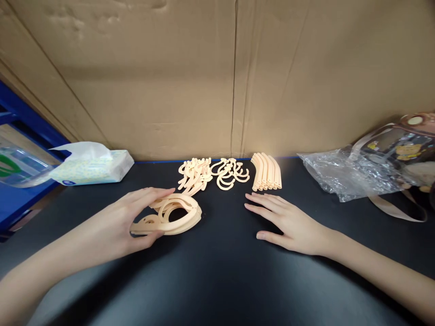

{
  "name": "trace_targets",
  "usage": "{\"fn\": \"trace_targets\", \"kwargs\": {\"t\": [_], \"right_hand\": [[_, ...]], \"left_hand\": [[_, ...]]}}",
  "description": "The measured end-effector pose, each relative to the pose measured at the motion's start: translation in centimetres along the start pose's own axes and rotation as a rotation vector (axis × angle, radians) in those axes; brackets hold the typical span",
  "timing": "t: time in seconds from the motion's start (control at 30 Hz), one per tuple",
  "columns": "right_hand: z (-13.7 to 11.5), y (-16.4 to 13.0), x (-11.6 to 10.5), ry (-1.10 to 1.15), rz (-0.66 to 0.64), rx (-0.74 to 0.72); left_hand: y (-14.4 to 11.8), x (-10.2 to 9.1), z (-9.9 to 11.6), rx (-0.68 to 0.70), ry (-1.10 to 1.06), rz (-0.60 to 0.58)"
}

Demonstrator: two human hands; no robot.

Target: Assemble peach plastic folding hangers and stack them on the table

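Both forearms reached in over the black desk (pixel 217 271); the left hand (pixel 125 226) had its fingers (pixel 152 195) and thumb closed on a small stack of flat, peach-coloured curved plastic pieces (pixel 176 215) lying left of centre; the right hand (pixel 288 222) lay flat, fingers spread, holding nothing. The stack looked light, thin and stiff, likely to slide apart, so pinching its outer edges seemed best. Behind lay peach plastic hooks (pixel 229 173), a row of peach curved rods (pixel 267 172), a tissue pack (pixel 93 167) and crumpled clear wrapping (pixel 343 174).

Stack of peach curved plastic pieces (pixel 176 215) lying flat on black table (pixel 220 271)
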State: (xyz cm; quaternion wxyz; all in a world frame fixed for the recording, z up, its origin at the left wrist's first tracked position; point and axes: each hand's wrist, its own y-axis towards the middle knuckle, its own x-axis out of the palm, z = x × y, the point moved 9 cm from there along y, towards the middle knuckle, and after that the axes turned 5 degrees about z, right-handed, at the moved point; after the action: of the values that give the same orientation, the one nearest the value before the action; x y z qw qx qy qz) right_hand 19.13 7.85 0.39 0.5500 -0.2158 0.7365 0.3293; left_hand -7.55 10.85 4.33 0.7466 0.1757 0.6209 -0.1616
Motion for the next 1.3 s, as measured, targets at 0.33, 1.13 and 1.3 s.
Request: {"fn": "trace_targets", "kwargs": {"t": [0.33,1.13,1.3], "right_hand": [[0.0,0.1,0.0,0.008,-0.002,0.001],[0.0,0.1,-0.1,-0.001,0.0,0.006],[0.0,0.1,-0.1,0.015,0.001,0.01]], "left_hand": [[0.3,0.4,0.6,0.064,0.056,-0.036],[0.5,0.4,1.0,0.102,0.006,-0.009],[0.5,0.4,1.1,0.087,0.01,-0.022]]}}
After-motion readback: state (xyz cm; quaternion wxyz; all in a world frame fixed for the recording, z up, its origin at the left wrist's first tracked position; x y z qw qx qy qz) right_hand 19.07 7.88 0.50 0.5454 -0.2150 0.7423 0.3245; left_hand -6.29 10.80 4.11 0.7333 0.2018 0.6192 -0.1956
